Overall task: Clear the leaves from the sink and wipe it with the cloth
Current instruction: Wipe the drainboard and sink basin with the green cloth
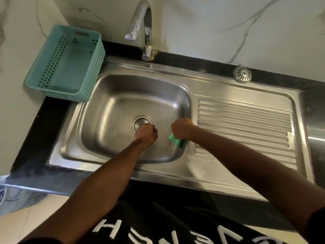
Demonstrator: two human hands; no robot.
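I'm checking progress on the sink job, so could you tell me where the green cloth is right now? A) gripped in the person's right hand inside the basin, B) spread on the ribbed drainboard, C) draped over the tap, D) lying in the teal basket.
A: the green cloth pokes out from under the closed right hand, low against the right wall of the sink, beside the drainboard.
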